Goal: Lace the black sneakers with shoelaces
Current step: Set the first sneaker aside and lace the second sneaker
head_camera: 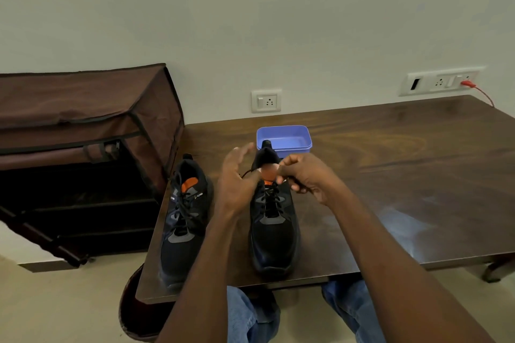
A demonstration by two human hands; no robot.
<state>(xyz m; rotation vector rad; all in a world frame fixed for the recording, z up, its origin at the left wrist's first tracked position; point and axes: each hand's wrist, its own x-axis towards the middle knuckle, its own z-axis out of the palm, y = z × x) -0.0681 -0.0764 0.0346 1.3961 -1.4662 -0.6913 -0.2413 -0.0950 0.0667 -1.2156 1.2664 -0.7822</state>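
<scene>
The right sneaker [274, 220] stands on the desk [390, 175], toe toward you, beside its laced mate [182, 220]. Your right hand [309, 178] pinches the black shoelace [248, 173] above the tongue, grip clenched on it; your left hand [237, 175] hovers with fingers spread, grip released.

Two sneakers side by side on a table, both hands over the right one.

The left hand [237, 181] and right hand [303, 175] meet above the right sneaker [273, 231]. The left sneaker [182, 220] stands left of the left hand. A tub [289, 138] sits just beyond the hands on the table [404, 175]; a fabric rack [83, 133] stands far left, off the table.
</scene>
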